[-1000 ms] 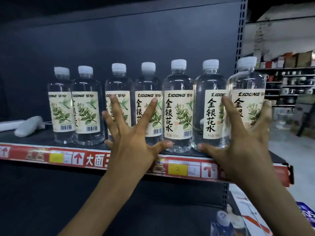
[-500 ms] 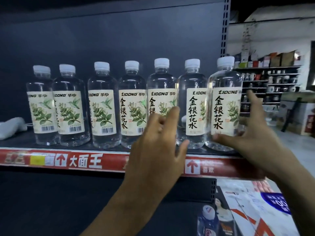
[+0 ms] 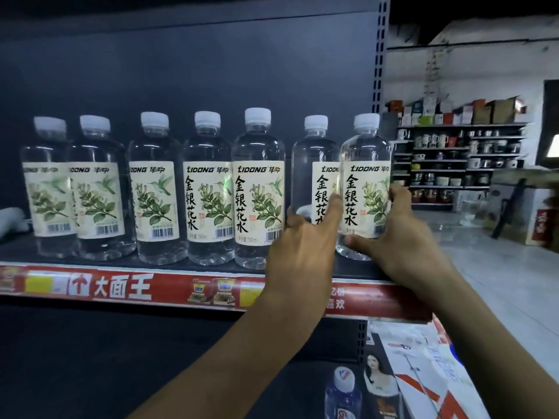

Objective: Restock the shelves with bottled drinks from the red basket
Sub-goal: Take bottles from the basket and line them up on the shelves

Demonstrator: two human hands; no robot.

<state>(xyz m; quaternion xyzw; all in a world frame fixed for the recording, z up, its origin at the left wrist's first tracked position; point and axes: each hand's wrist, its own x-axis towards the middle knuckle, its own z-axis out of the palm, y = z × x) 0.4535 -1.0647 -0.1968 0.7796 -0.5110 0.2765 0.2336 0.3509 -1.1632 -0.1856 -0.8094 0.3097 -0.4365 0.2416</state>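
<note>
The head view shows a dark shelf [image 3: 18,249] with a red price strip [image 3: 121,288] along its near edge, and on it a row of seven clear bottled drinks [image 3: 208,189], upright, white-capped and cream-labelled. The five on the left stand close together; a small gap parts them from the two on the right. The left hand [image 3: 302,249] holds the sixth bottle [image 3: 314,164] low on its front, fingers curled at its left side and one digit lying up its right side. The right hand [image 3: 402,246] grips the last bottle [image 3: 366,182] at the shelf's right end, thumb across the lower front, fingers wrapped round its right side. These two bottles touch or nearly touch. Below, near the bottom edge, a bluish bottle [image 3: 343,388] stands beside printed packaging. Far right, racks [image 3: 453,152] hold mugs and boxes.
</note>
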